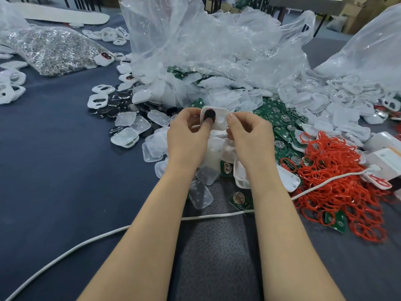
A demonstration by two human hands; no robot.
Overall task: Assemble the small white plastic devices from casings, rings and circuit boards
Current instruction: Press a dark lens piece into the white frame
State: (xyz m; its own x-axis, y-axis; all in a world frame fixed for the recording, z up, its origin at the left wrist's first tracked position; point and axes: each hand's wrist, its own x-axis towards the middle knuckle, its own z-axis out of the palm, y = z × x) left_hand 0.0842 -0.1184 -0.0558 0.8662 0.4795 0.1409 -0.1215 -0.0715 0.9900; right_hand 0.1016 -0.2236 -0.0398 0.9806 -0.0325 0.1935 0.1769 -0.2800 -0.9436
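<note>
A casing (219,122) is held above the bench (54,170), between both hands, over a heap of clear covers (156,146). The left hand (186,135) grips its left edge, thumb pressing the black disc (210,114) in one opening; the right hand (249,137) pinches its right edge. Circuit boards (280,118) and red rings (338,181) lie to the right.

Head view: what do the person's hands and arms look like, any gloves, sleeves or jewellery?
The left hand and right hand are bare: no gloves, no rings. The left forearm and right forearm are bare too, with no sleeve, watch or bracelet down to the frame's edge. The right thumbnail looks short and unpainted.
</note>
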